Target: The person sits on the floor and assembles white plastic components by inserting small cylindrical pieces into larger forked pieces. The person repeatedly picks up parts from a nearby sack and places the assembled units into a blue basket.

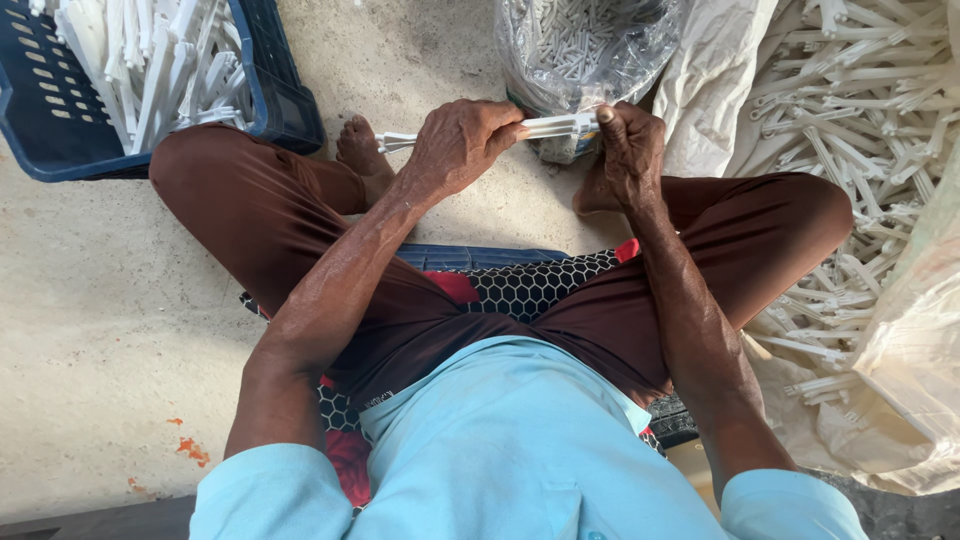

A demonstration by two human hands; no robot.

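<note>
- Sitting cross-legged on a patterned cushion (530, 285) over a concrete floor (90, 330), looking straight down at both hands meeting near twelve o'clock.
- Gripping, with the left hand (455, 145), the middle of a long white plastic piece (545, 126); fingers curled tight around it, thumb on top, a short end sticking out toward nine o'clock past the knuckles.
- Pinching, with the right hand (630, 150), the other end of the same piece; fist clenched, so the exact contact under the fingers staying hidden.
- Holding the piece level, just above the bare feet and right in front of a clear plastic bag (590, 45) packed with small white pins at twelve to one o'clock.
- Judging the step in hand: probably pressing or seating something small into the right-hand end of the piece, or pulling it off; not possible to tell which from this view.
- Judging what the coming move calls for: keeping the left grip firm as an anchor while working the right-hand end squarely along the piece, avoiding any bending of the thin plastic.
- Lying at two to four o'clock, spilled over a pale sack (900, 360): a big heap of white plastic pieces (860, 110) of the same kind, well within reach of the right arm.
- Standing at ten to eleven o'clock: a blue crate (285, 100) loaded with more white pieces, just beyond the left knee.
</note>
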